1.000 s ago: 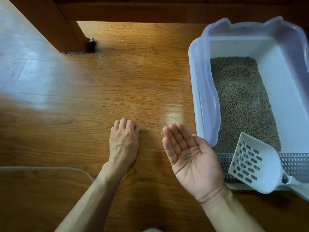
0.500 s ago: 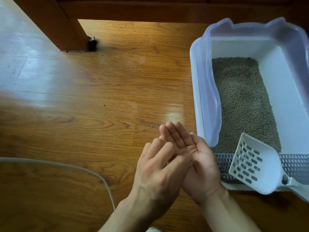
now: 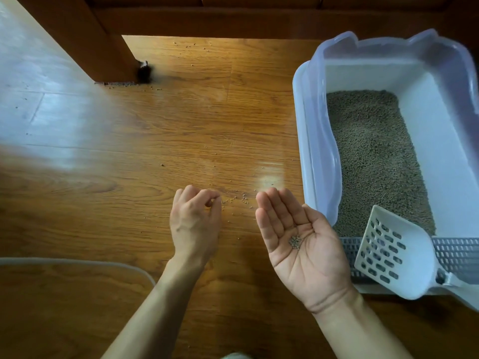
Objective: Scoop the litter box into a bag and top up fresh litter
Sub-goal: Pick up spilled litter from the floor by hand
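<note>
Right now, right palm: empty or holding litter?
Holding litter: the flat, upturned right hand carries a small cluster of grey-brown litter pellets mid-palm.

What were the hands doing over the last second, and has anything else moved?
The left hand went from the floor to the right palm and back down, now pinching at the scattered pellets. The right hand stayed open, cradling a small pile of pellets. Litter box and scoop unmoved.

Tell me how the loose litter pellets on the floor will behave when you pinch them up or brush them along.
The stray pellets look tiny and rounded, so they will probably roll and scatter across the glossy wood floor if brushed. They seem light: a small heap sits still in the flat right hand. The left hand pinches only a few at once.
</note>
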Available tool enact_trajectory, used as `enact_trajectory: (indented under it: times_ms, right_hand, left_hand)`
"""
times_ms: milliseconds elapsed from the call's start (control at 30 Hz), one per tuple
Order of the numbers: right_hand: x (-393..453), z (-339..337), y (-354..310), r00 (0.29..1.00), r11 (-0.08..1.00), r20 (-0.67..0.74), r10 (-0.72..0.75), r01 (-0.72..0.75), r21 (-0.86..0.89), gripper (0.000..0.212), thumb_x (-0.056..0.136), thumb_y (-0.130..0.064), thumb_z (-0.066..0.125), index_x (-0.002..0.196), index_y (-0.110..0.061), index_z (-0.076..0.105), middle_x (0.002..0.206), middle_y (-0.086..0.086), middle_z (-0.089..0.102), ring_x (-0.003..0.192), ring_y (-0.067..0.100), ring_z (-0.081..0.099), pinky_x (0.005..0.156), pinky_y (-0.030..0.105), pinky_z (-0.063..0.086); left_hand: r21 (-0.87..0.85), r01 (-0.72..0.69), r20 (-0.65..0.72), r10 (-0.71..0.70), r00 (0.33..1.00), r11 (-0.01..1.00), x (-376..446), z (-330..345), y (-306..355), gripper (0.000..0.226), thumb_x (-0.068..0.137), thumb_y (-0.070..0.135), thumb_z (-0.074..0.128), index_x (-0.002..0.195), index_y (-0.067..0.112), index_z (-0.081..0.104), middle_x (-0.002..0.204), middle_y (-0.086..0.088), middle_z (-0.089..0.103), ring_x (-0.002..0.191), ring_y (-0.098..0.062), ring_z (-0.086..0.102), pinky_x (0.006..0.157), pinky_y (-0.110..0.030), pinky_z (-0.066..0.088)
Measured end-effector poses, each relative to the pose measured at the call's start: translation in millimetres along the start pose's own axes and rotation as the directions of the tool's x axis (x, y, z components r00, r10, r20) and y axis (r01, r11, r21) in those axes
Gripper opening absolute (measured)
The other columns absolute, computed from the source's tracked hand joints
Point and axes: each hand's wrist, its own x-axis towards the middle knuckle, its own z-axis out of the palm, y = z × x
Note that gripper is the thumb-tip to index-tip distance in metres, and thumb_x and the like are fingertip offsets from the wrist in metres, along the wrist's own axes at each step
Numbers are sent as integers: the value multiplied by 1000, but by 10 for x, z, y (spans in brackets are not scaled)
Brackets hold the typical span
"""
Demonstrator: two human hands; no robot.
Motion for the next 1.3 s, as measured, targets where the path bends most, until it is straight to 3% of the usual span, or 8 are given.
enact_trajectory:
  times_ms: [167, 300, 600, 733, 833, 1000, 1133, 1300]
  right_hand:
    - [-23, 15, -61, 999, 1000, 44, 4, -5, 18, 54, 105, -26, 24, 125, 10, 60, 131, 26, 60, 132, 36, 49, 110, 45, 41]
    - [-42, 19, -77, 997, 998, 67, 25, -29, 55, 59, 106, -28, 17, 128, 9, 57, 134, 25, 58, 134, 35, 47, 113, 44, 37]
    - [-66, 80, -128, 996, 998, 81, 24, -29, 62, 54, 105, -25, 21, 128, 9, 57, 133, 25, 58, 134, 34, 48, 112, 44, 38]
    - [-63, 27, -56, 998, 1000, 68, 18, -17, -20, 60, 106, -29, 16, 128, 10, 57, 134, 26, 57, 135, 36, 46, 114, 44, 36]
    - [-81, -6, 15, 999, 999, 23, 44, -43, -31, 54, 104, -27, 28, 117, 10, 65, 124, 27, 64, 125, 38, 56, 103, 45, 49]
    - [-92, 39, 144, 999, 999, -40, 25, -24, 29, 54, 100, -30, 34, 94, 6, 74, 106, 25, 71, 102, 36, 70, 78, 44, 61]
    - [-100, 126, 172, 995, 997, -68, 70, -68, 29, 54, 99, -28, 34, 91, 7, 75, 107, 25, 71, 100, 37, 70, 88, 49, 54]
    - [-119, 187, 126, 997, 997, -38, 67, -66, 44, 53, 98, -26, 34, 91, 8, 74, 105, 26, 71, 96, 37, 71, 81, 50, 59]
  left_hand:
    - [146, -70, 72, 60, 996, 987, 0, 134, -77, 15, 83, 29, 77, 95, 20, 78, 86, 4, 63, 84, -16, 48, 66, -31, 46]
    - [171, -115, 65, 105, 992, 979, 26, 174, -107, 9, 84, 26, 76, 83, 17, 77, 83, 4, 63, 82, -17, 49, 64, -32, 46]
    - [193, -224, 17, 225, 974, 955, 44, 269, -206, 23, 97, 28, 53, 84, 12, 62, 85, -5, 59, 81, -25, 51, 67, -39, 46]
    - [-12, -85, -13, 85, 996, 996, -3, 143, -100, 27, 97, 34, 46, 90, 13, 62, 88, 4, 53, 83, -17, 46, 69, -36, 46]
    - [-213, -68, -103, 47, 994, 975, -111, -161, 171, 21, 98, 30, 50, 91, 14, 61, 88, 7, 52, 78, -15, 47, 66, -26, 42]
    - [-268, -333, -130, 309, 942, 904, -424, -537, 613, 21, 96, 17, 56, 82, 3, 64, 80, -3, 56, 72, -22, 47, 63, -30, 41]
    - [-211, -477, -68, 474, 878, 853, -629, -498, 711, 9, 89, 11, 68, 81, 7, 70, 76, -6, 58, 68, -25, 45, 62, -42, 41]
    - [-161, -530, -72, 526, 847, 832, -653, -477, 790, 5, 86, 9, 73, 84, 8, 77, 77, -6, 63, 68, -26, 49, 60, -44, 43]
